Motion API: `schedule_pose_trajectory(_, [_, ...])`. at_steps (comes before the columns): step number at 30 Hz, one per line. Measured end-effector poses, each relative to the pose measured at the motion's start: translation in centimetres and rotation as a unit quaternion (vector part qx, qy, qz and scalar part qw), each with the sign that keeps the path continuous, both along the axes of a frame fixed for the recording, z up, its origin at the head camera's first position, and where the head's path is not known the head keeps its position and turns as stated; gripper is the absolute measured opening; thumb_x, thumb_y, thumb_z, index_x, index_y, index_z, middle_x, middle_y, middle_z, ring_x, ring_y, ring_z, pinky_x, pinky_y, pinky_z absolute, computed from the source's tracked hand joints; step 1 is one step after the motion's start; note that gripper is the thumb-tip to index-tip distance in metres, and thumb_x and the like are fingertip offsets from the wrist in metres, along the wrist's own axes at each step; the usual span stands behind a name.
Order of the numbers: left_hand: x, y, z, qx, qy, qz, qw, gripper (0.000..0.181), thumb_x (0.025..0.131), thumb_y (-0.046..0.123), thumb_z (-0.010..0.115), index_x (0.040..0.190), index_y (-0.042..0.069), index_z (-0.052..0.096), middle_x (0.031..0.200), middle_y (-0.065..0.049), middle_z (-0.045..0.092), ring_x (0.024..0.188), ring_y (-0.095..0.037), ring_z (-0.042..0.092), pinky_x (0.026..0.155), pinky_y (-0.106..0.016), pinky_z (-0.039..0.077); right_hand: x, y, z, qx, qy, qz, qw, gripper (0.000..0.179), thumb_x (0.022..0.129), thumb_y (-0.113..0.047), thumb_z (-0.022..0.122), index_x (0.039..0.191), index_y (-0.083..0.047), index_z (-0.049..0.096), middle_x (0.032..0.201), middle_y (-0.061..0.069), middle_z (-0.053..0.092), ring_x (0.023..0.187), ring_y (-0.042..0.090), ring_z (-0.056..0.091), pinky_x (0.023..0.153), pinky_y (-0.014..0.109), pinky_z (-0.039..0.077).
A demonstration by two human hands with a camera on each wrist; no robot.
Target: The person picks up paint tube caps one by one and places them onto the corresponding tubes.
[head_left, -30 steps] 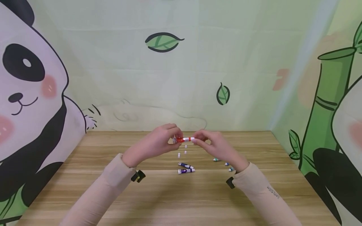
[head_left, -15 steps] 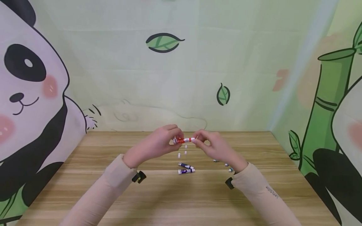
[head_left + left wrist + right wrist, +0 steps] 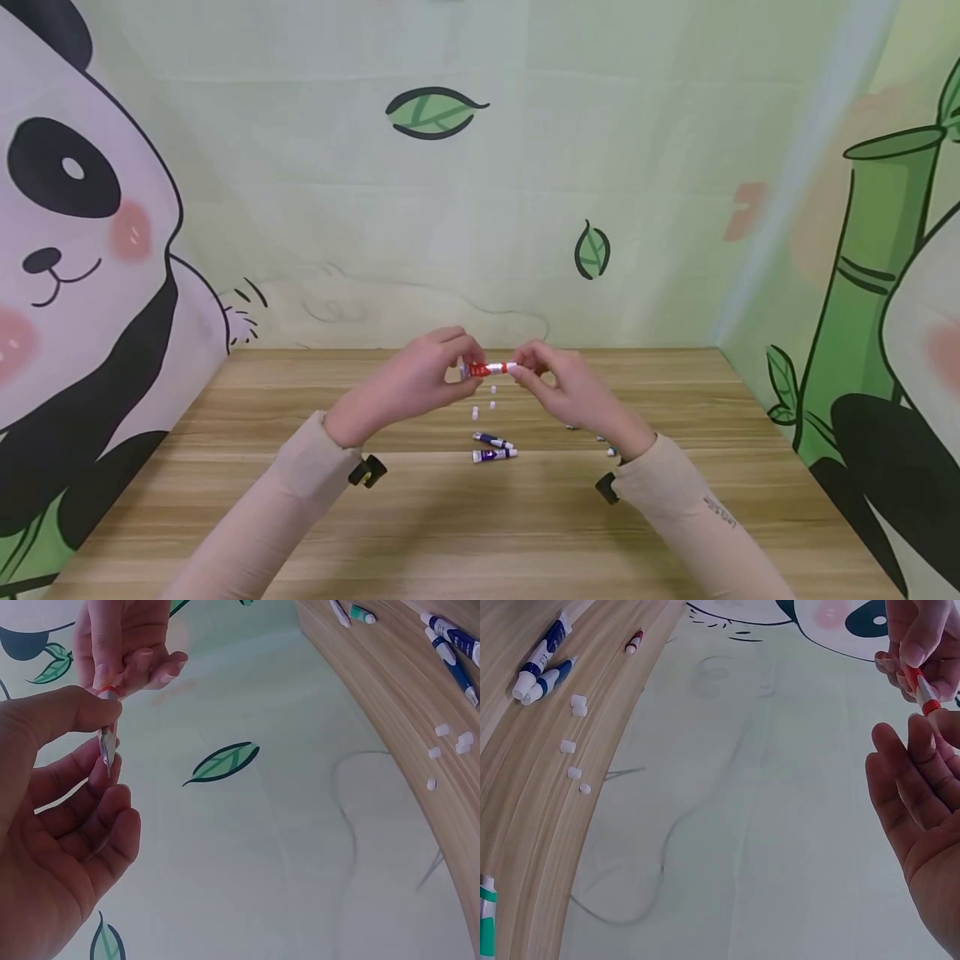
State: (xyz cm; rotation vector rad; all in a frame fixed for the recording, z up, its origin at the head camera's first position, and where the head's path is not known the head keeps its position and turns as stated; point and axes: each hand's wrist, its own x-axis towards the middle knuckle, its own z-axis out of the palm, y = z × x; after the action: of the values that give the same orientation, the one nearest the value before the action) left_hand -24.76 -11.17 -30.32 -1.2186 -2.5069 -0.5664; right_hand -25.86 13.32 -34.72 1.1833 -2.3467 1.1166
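Above the far part of the table, a small red and white paint tube (image 3: 493, 369) is held level between both hands. My left hand (image 3: 427, 377) pinches its flat, crimped end between thumb and fingers. At the opposite end my right hand (image 3: 573, 392) pinches the white cap, which the fingertips mostly hide. In the right wrist view the paint tube (image 3: 925, 691) runs from one hand to the other, with a red band near the cap end. Several loose white caps (image 3: 476, 412) lie on the table below the hands.
Two blue paint tubes, one light-labelled (image 3: 495, 455) and one thinner (image 3: 492, 440), lie on the wooden table (image 3: 450, 533). Green-banded tubes (image 3: 487, 919) are partly hidden by my right arm. A dark red tube (image 3: 634, 642) lies near the table's far edge, before a printed backdrop.
Both hands keep their hold on the red paint tube and stay nearly in place. The right wrist has shifted very slightly left, hiding more of the green tubes.
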Motion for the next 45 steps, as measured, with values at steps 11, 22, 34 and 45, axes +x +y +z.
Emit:
schedule_pose_trajectory(11, [-0.1, -0.1, -0.3, -0.011, -0.016, -0.002, 0.9998, 0.014, 0.086, 0.010, 0.077, 0.097, 0.010, 0.067, 0.090, 0.004, 0.063, 0.079, -0.009, 0.055, 0.070, -0.021, 0.051, 0.1, 0.1, -0.2, 0.001, 0.016, 0.009, 0.9998, 0.005, 0.101, -0.009, 0.060, 0.104, -0.005, 0.062, 0.092, -0.001, 0.069, 0.085, 0.016, 0.067, 0.079, 0.034, 0.057])
schedule_pose_trajectory(22, [0.0, 0.4, -0.1, -0.006, -0.037, 0.002, 0.9993, 0.017, 0.086, 0.010, 0.079, 0.097, 0.010, 0.067, 0.088, 0.005, 0.062, 0.078, -0.010, 0.055, 0.068, -0.020, 0.051, -0.1, 0.4, -0.3, 0.000, 0.010, 0.003, 0.9999, 0.005, 0.102, -0.011, 0.059, 0.104, -0.007, 0.062, 0.085, -0.005, 0.065, 0.084, 0.020, 0.066, 0.072, 0.035, 0.054])
schedule_pose_trajectory(34, [-0.1, 0.6, -0.6, 0.012, -0.014, -0.004, 0.9998, 0.018, 0.085, 0.010, 0.080, 0.096, 0.009, 0.066, 0.088, 0.005, 0.062, 0.075, -0.010, 0.054, 0.065, -0.020, 0.050, 0.1, 0.6, -0.4, -0.005, -0.008, -0.003, 1.0000, 0.010, 0.104, -0.016, 0.057, 0.104, -0.007, 0.062, 0.086, -0.005, 0.066, 0.084, 0.013, 0.064, 0.072, 0.034, 0.055])
schedule_pose_trajectory(45, [-0.1, 0.6, -1.1, 0.013, -0.017, -0.004, 0.9998, 0.017, 0.085, 0.013, 0.079, 0.098, 0.009, 0.068, 0.088, 0.005, 0.062, 0.076, -0.009, 0.052, 0.063, -0.021, 0.049, 0.3, 0.8, -0.8, -0.006, -0.042, -0.016, 0.9990, 0.008, 0.103, -0.017, 0.059, 0.106, -0.011, 0.063, 0.095, -0.003, 0.069, 0.088, 0.013, 0.066, 0.082, 0.040, 0.057])
